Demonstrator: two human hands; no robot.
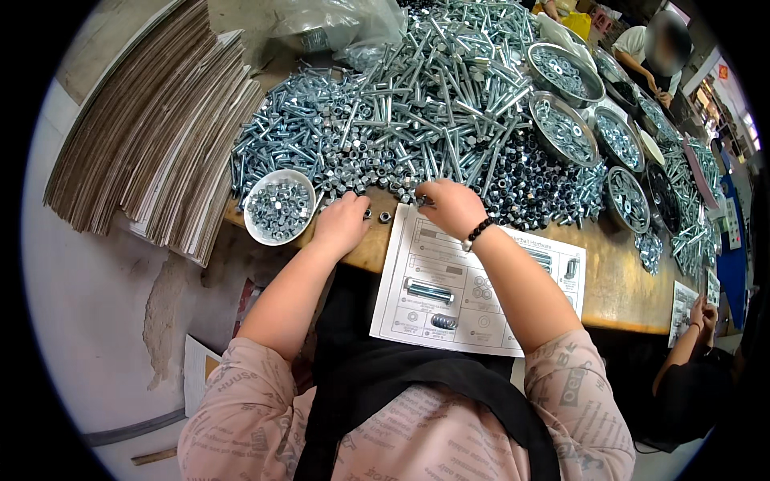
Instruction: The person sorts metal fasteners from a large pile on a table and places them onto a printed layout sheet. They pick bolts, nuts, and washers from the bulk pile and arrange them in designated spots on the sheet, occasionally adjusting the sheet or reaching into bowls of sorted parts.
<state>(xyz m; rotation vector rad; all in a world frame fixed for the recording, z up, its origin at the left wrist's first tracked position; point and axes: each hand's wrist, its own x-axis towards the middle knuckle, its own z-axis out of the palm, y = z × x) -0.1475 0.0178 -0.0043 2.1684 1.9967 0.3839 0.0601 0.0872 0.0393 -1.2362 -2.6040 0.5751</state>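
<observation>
My left hand (341, 224) rests palm down at the table's front edge, fingers curled over loose silver nuts (385, 216). My right hand (451, 207), with a dark bead bracelet at the wrist, reaches into the near edge of a big heap of silver bolts and nuts (417, 112), its fingers closed around small pieces I cannot make out. A printed sheet (473, 289) with pictures of parts lies under my right forearm, and a bolt (429, 290) and washers lie on it. A white bowl of nuts (278, 206) stands left of my left hand.
Several metal bowls of hardware (565, 128) line the table's right side. A stack of flat cardboard (160, 120) leans at the left. Clear plastic bags (337, 28) lie at the back. Another person (662, 52) sits at the far end, and another's hands (702, 313) work at the right.
</observation>
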